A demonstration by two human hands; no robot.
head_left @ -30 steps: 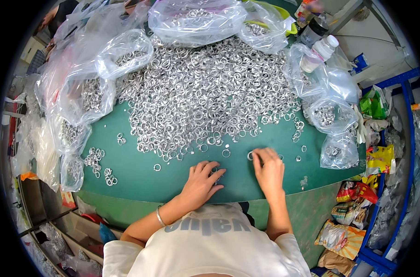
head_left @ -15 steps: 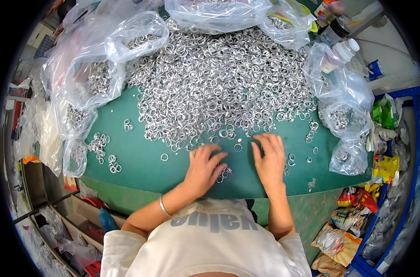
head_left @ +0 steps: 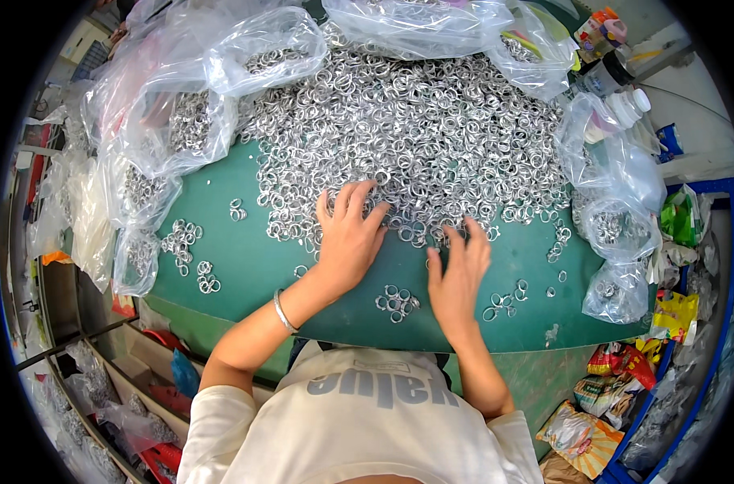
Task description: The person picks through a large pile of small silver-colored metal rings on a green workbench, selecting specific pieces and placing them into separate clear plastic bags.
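Note:
A large heap of silver-coloured metal rings (head_left: 431, 137) covers the far half of the green table (head_left: 318, 310). My left hand (head_left: 349, 238) reaches into the heap's near edge, its fingers apart and the tips among the rings. At the same edge, farther right, my right hand (head_left: 459, 274) has its thumb and fingers apart, the fingertips touching or just above a few rings. Nothing shows as held in either hand. Between my wrists lies a small cluster of rings (head_left: 397, 303). Another small group of rings (head_left: 504, 302) lies right of my right hand.
Clear plastic bags of rings line the left (head_left: 137, 194), back (head_left: 415, 28) and right (head_left: 617, 230) of the heap. Small ring groups (head_left: 181, 242) lie at the table's left. Snack packets (head_left: 581, 431) and a blue shelf frame (head_left: 710, 184) stand at the right. A white-capped bottle (head_left: 629, 105) stands far right.
My left hand has moved forward into the heap, away from the small cluster, which now shows uncovered. My right hand has shifted slightly. The whole view has swung a little.

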